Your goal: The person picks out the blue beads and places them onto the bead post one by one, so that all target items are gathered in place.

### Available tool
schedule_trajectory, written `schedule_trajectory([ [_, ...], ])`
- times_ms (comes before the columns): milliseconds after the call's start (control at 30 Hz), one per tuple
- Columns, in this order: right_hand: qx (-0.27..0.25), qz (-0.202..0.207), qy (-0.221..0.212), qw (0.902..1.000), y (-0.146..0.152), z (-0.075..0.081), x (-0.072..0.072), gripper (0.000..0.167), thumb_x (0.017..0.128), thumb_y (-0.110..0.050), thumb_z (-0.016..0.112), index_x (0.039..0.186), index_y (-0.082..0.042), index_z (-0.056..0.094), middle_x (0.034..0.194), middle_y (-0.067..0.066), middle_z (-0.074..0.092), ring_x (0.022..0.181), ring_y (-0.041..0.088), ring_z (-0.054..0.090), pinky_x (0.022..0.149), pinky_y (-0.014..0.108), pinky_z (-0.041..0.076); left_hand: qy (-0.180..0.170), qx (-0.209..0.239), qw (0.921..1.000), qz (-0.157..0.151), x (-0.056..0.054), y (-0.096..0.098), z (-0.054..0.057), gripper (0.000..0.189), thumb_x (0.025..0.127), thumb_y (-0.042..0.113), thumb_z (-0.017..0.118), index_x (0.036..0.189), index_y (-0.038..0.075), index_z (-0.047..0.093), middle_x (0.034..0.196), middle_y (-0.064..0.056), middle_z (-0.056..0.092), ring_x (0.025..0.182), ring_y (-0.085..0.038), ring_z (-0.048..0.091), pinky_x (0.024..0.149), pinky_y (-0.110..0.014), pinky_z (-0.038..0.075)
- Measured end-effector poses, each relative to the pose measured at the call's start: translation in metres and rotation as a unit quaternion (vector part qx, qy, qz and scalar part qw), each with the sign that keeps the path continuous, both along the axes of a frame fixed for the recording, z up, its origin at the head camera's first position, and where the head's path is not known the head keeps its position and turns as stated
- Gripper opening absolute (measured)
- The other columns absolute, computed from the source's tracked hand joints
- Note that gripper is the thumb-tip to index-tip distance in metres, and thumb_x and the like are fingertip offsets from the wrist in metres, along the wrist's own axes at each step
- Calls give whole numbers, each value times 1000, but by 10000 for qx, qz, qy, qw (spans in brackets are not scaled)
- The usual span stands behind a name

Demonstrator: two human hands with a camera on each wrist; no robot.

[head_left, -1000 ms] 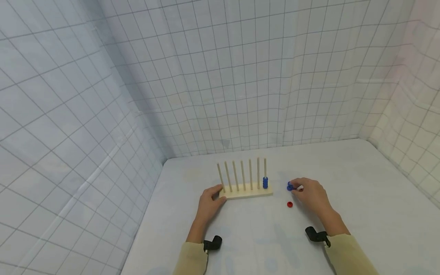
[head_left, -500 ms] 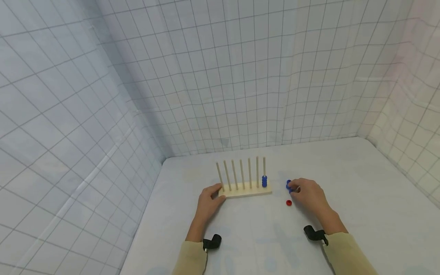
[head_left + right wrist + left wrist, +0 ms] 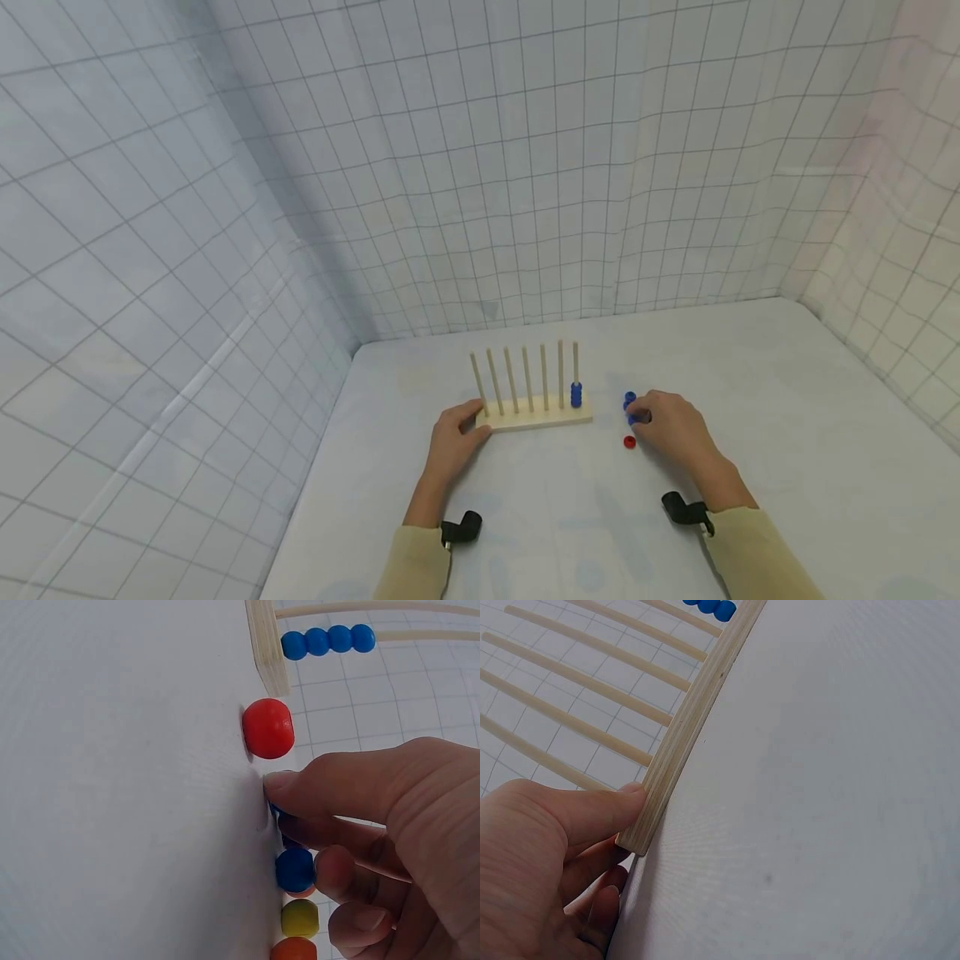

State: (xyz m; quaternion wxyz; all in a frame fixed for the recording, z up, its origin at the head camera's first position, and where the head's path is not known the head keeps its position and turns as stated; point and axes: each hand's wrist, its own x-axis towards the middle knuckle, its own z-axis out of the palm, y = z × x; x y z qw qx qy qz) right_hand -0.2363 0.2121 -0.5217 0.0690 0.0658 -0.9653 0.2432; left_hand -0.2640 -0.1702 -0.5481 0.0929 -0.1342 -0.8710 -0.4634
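My left hand [image 3: 452, 442] was clamped on the left end of the wooden base [image 3: 537, 421], thumb against its near edge; the base lay flat on the desk [image 3: 555, 508], its seven pegs [image 3: 528, 379] standing up. Four blue beads [image 3: 330, 640] sat stacked on the rightmost peg [image 3: 576, 363]. Off to the right of the base, my right hand [image 3: 675, 427] was down at the desk, thumb and fingertips pinched on a blue bead [image 3: 273, 808], which they mostly hid. A second blue bead [image 3: 295, 868] lay just beside my curled fingers, and a red bead [image 3: 629, 442] near my thumb, on my side. The right wrist view also showed a yellow bead [image 3: 300, 919] and an orange bead [image 3: 293, 950].
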Motion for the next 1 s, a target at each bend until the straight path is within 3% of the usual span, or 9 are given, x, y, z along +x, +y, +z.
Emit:
schedule_trajectory([
  [233, 1, 19, 18, 10000, -2, 2, 3, 19, 80, -10, 80, 99, -9, 79, 89, 2, 67, 75, 19, 61, 63, 38, 53, -45, 42, 10000, -7, 2, 0, -1, 49, 88, 17, 78, 134, 5, 65, 136, -13, 62, 130, -37, 50, 107, -54, 41],
  [533, -96, -58, -11, 9999, -2, 7, 5, 20, 82, -12, 79, 102, -11, 79, 100, 9, 72, 80, 21, 64, 66, 41, 55, -142, -40, 9999, 53, 1, 0, 1, 50, 88, 16, 78, 136, 8, 65, 137, -11, 61, 131, -33, 51, 106, -50, 43],
  [1000, -293, -27, 42, 9996, -3, 22, 7, 22, 84, -9, 73, 105, -11, 79, 106, 7, 73, 82, 20, 64, 62, 34, 52, -259, -51, 9995, 157, -2, 1, -1, 51, 88, 17, 79, 136, 10, 65, 137, -8, 62, 130, -31, 51, 105, -48, 45],
])
